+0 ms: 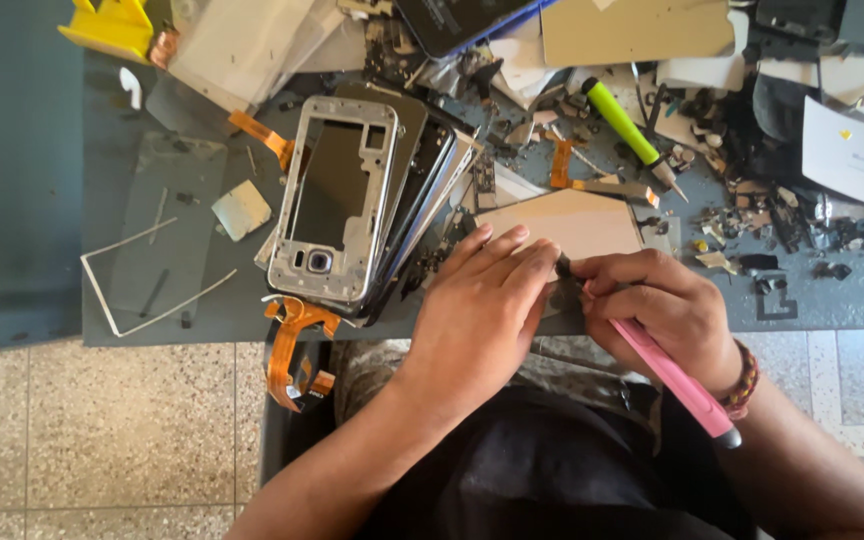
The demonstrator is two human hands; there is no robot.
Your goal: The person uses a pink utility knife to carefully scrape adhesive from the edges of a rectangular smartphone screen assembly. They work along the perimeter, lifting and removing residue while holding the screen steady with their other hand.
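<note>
My left hand lies flat, fingers together, on a beige flat panel at the near edge of the grey work mat. It presses down on something small that its fingers hide. My right hand grips a pink screwdriver, its dark tip meeting the left fingertips at the panel's near edge. A braided band circles the right wrist.
A stack of silver phone frames with orange flex cables lies left of my hands. A green-handled screwdriver, loose phone parts, screws and white cards litter the back and right. A yellow object sits far left. Tiled floor lies below.
</note>
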